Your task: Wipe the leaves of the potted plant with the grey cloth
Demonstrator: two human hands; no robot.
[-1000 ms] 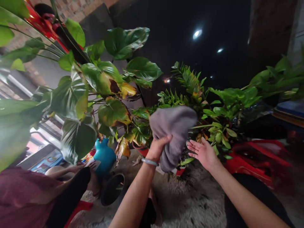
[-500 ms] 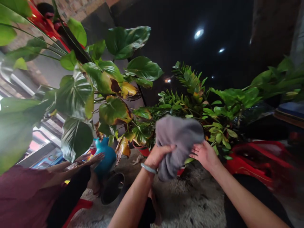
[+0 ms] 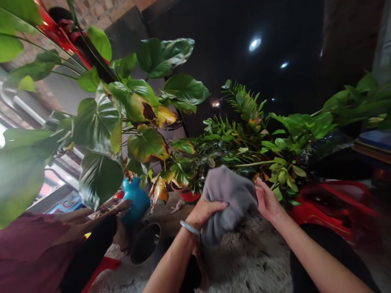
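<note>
A bunched, soft grey cloth (image 3: 230, 199) hangs in front of me above the floor, slightly blurred. My left hand (image 3: 207, 211), with a pale bangle on its wrist, grips it from the left, the thumb lying across its front. The fingers behind the fabric are hidden. At the right edge of the cloth is my right hand (image 3: 269, 201), its visible fingers extended upward and not wrapped round it. Whether those fingertips touch the fabric I cannot tell. Green leafy plants (image 3: 229, 150) stand just behind the cloth.
A large-leaved plant (image 3: 97, 122) fills the left side. Below it, another person in a maroon top (image 3: 33, 252) sits by a blue vase-like object (image 3: 136, 203). A dark bucket (image 3: 145, 244) stands on the floor. Red plastic bags (image 3: 330, 207) lie at right.
The cloth has come down a little and changed its folds, still in my left hand. My right hand has shifted slightly right, its fingers now pointing more upward.
</note>
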